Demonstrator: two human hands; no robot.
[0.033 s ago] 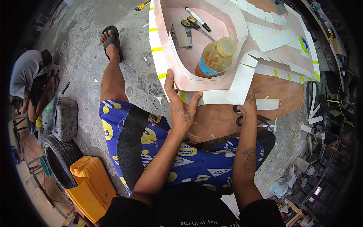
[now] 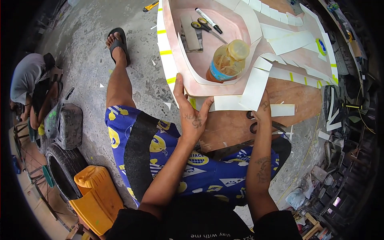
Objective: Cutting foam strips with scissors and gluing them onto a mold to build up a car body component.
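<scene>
A pale pink moulded shell with white strips along its edge lies in front of me. My left hand grips its near left corner, index finger along the outside and thumb against a white strip; its other fingers are hidden below. My right hand holds a tilted white card strip against the near right edge, its fingertips partly behind the card. Black scissor handles show beside my right wrist. Inside the shell stand a clear jar of amber contents, yellow-handled scissors and a marker.
A brown board bears another white strip. A yellow cutter lies on the concrete floor. At left are a tyre, a cut yellow container and a crouching person. Clutter lines the right side.
</scene>
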